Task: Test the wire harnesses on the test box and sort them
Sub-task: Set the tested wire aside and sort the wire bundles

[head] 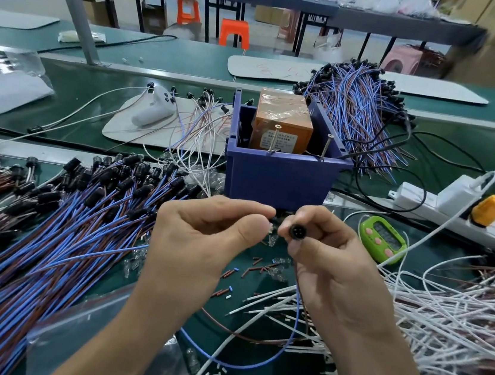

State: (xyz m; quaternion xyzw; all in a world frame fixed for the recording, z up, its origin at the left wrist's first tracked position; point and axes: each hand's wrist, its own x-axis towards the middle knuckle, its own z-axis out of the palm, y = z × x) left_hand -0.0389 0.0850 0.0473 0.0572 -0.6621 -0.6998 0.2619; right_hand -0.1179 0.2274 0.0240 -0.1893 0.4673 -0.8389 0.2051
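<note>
Black round connector, at frame centre, is pinched by the right hand's thumb and forefinger, its blue and brown leads looping to the lower centre. The left hand's fingertips close beside it; on what, I cannot tell. Touch the bare lead ends squarely onto the blue test box's screws just above.

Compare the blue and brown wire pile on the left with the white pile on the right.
The left pile is blue and brown; the right pile is mostly white. The left pile's wires lie parallel; the right pile's cross and tangle. The left pile shows black connectors at its far ends; the right pile shows loose cut ends. Both lie on the green bench.
</note>
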